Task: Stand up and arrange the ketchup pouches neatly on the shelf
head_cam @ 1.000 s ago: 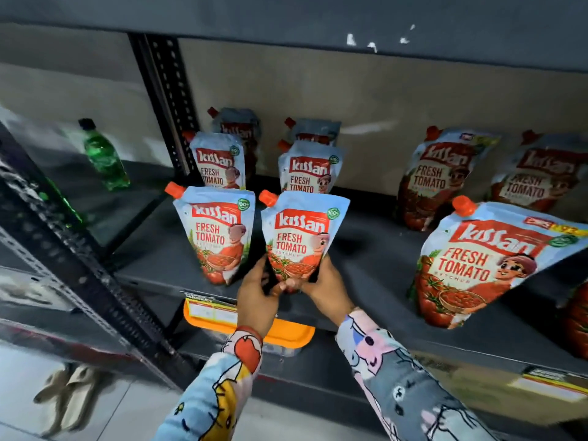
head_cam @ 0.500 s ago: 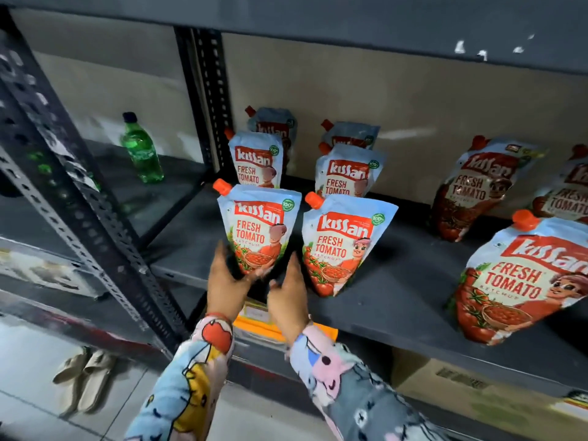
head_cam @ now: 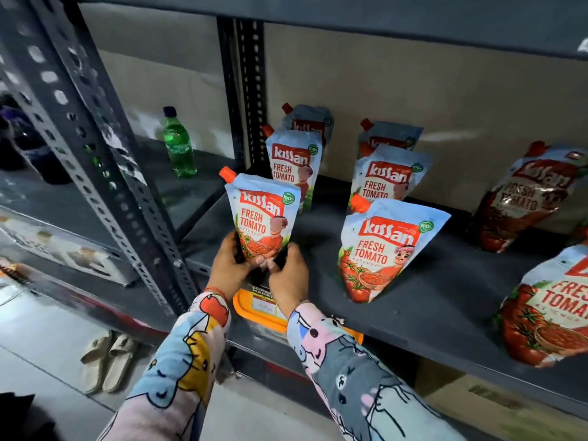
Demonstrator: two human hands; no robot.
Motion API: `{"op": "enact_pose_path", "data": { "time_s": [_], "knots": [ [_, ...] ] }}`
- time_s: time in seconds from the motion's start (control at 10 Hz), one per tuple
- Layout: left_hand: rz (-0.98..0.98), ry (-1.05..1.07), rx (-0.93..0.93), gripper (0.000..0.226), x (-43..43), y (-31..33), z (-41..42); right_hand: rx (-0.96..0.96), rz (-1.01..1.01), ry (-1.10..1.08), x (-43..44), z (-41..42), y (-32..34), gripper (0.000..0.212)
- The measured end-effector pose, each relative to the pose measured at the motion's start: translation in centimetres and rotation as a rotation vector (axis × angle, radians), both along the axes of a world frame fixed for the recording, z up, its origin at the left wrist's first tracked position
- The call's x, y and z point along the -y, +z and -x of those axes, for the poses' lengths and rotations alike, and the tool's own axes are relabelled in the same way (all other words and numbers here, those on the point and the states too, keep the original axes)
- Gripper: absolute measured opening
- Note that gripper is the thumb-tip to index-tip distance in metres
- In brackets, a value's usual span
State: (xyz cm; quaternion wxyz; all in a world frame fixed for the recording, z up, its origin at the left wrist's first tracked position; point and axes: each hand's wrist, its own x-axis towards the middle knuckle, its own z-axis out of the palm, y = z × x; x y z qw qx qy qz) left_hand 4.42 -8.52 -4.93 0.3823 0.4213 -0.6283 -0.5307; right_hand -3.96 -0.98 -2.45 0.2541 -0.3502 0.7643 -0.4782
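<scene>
Now both your hands hold one ketchup pouch at the shelf front.

Your left hand and right hand have their grip closed around the base of the front-left pouch, which is upright at the front edge of the shelf; a second pouch stands to its right, apart.

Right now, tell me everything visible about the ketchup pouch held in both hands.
The held ketchup pouch is a glossy, soft-looking light blue stand-up pack with an orange spout cap at its upper left corner, a red Kissan logo, "Fresh Tomato" lettering and a tomato picture. It stands nearly upright, tipped slightly, at the front left of the shelf. The left hand and right hand pinch its bottom corners. Whether its base touches the shelf is hidden.
</scene>
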Motion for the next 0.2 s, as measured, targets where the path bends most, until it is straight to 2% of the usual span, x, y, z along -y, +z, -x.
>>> {"op": "enact_pose_path", "data": {
  "time_s": [0.2],
  "knots": [
    [0.004, -0.007, 0.019, 0.073, -0.30, 0.40, -0.15, 0.012, -0.004, 0.022, -0.10, 0.04, 0.27, 0.038]
  ]
}}
